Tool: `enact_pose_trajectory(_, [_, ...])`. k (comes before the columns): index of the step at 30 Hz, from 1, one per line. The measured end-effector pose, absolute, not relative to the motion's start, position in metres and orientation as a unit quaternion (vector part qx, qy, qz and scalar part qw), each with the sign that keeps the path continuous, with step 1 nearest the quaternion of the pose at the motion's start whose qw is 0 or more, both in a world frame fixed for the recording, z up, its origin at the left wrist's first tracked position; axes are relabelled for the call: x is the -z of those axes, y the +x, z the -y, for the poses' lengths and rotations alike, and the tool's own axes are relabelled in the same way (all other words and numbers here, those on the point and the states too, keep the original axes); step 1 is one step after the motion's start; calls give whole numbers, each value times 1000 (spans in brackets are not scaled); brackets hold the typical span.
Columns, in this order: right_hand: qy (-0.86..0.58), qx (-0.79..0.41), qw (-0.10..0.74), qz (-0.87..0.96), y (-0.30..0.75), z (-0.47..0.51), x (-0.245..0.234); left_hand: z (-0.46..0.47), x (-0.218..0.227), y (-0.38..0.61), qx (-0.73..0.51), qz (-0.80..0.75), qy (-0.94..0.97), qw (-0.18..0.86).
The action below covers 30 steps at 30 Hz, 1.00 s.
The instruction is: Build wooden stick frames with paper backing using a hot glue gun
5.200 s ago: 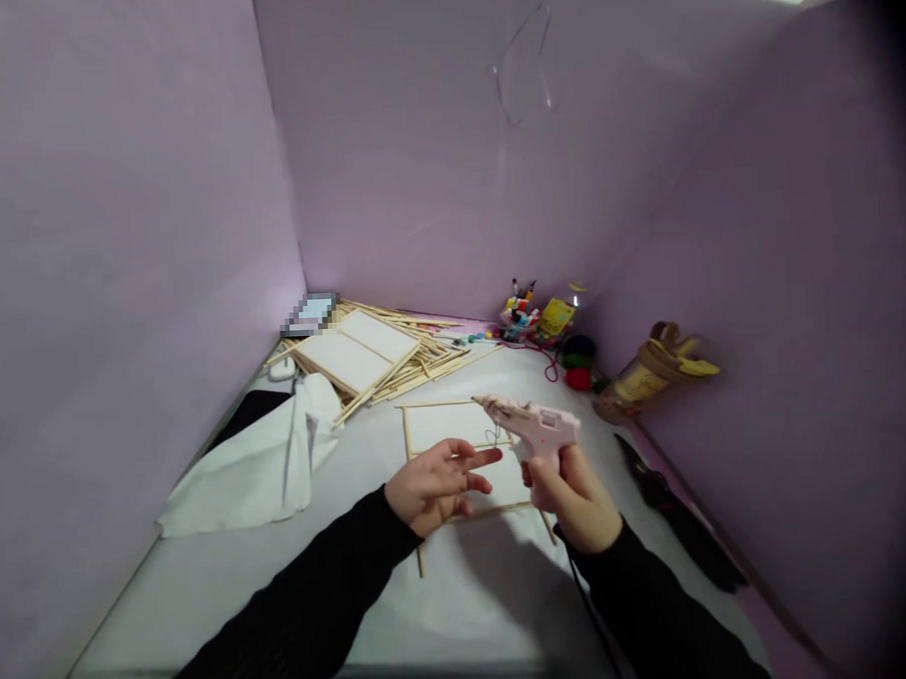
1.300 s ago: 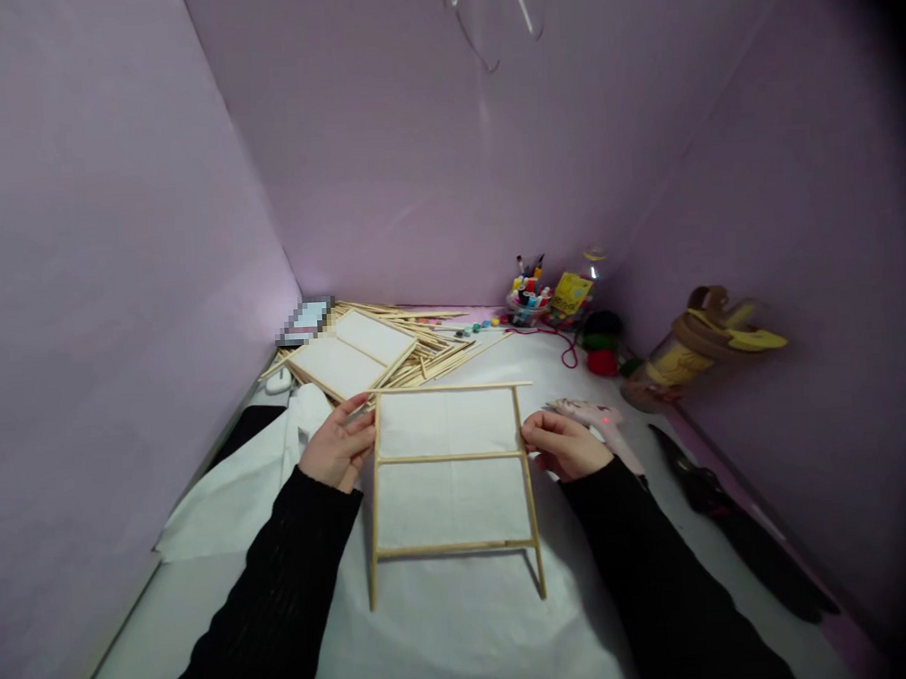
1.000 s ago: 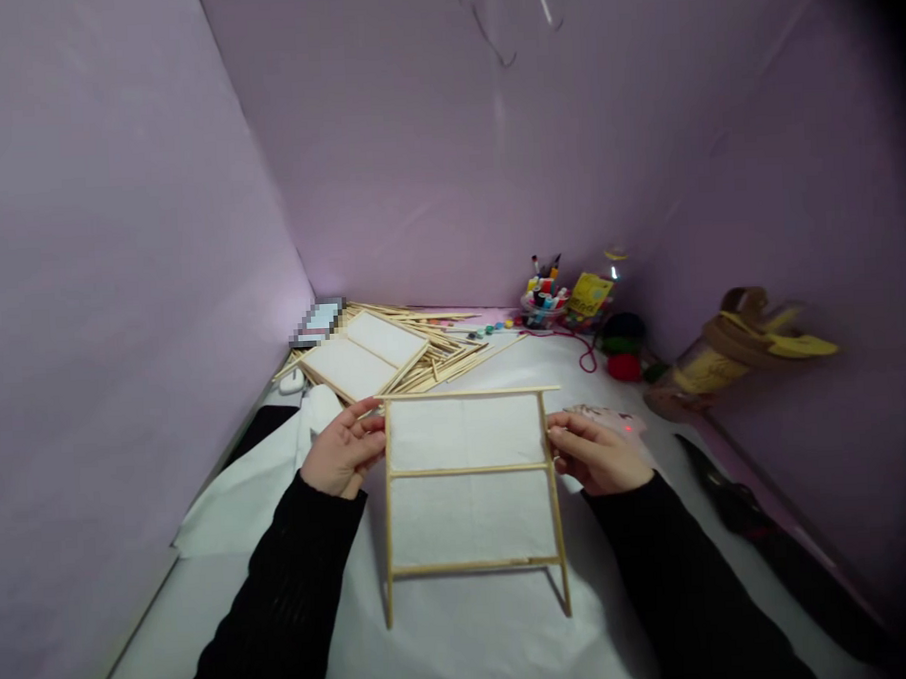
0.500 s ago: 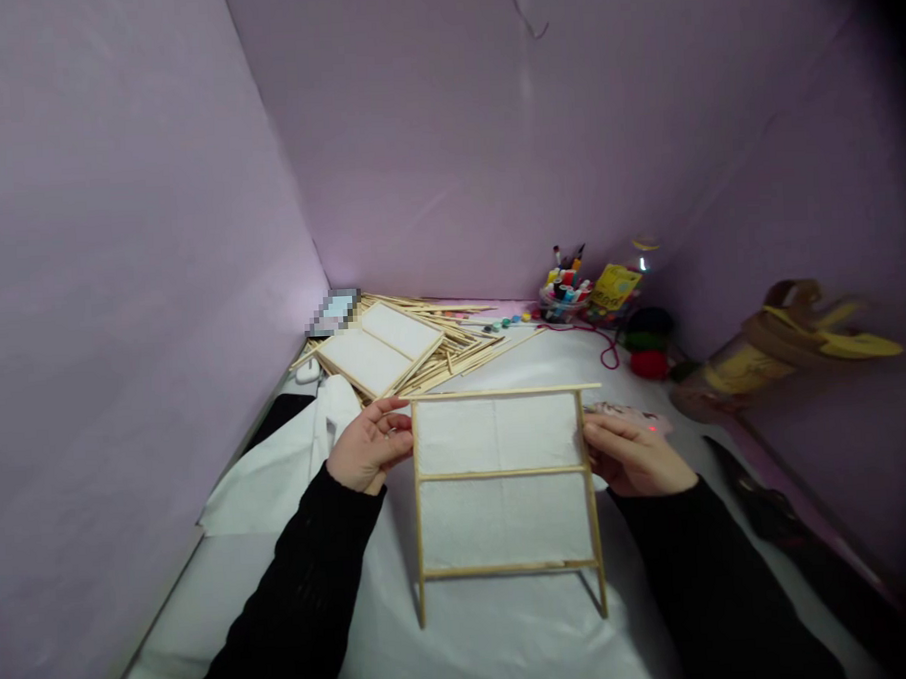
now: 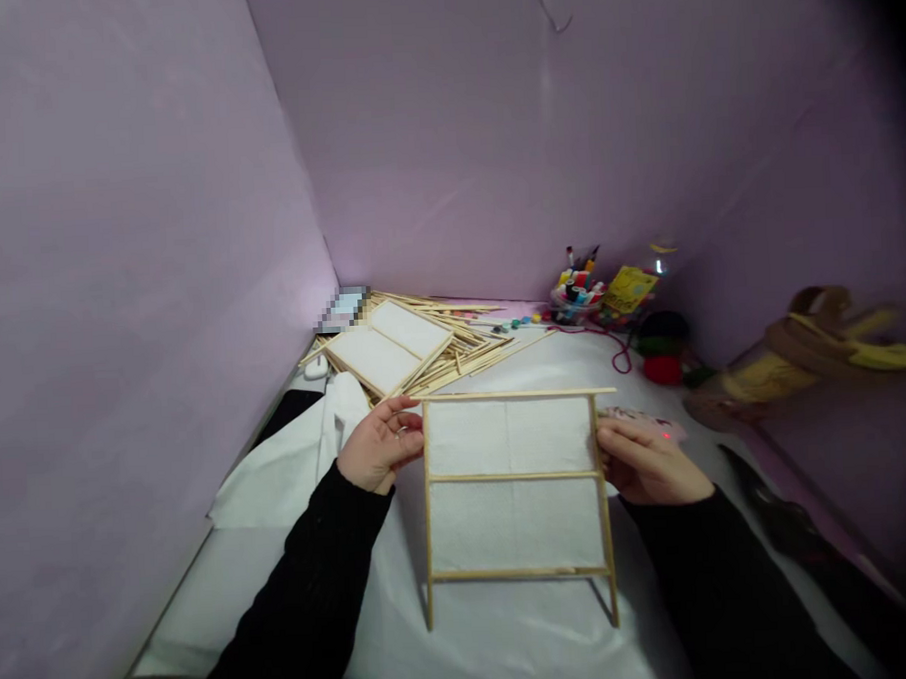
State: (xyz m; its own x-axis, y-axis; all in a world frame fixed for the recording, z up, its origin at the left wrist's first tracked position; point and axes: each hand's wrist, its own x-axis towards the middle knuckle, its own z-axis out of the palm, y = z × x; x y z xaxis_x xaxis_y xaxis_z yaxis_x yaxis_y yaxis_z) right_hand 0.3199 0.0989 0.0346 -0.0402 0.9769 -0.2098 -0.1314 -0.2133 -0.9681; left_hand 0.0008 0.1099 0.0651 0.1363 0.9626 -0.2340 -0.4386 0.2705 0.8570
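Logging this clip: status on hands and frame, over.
Frame upright, left hand and right hand gripping its side sticks. Glue gun lies just behind right hand.

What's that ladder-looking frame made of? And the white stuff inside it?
The frame looks like thin, bare wooden sticks: pale tan, straight, unpainted. The white panel seems matte paper or tissue, maybe thin fabric; a faint crease runs down its middle.

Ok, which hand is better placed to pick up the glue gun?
Probably the right. The right hand grips the frame at its right side, and the pink glue gun lies just behind it; the left hand holds the opposite side.
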Motion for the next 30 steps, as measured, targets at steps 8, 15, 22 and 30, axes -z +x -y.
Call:
enact_pose_trajectory(8, [-498,-610,479,388,318,-100,-34,-114,-54,1,-498,-439,348,662])
enact_pose_trajectory(15, [-488,-615,509,352,316,-103,-34,-119,-56,-10,-311,-494,441,682])
enact_pose_trajectory(22, [-494,-609,514,348,324,-107,-31,-116,-59,-5,-178,-475,536,675])
enact_pose_trajectory(30, [-487,-621,507,346,331,-110,-29,-115,-50,3,-115,-491,550,666])
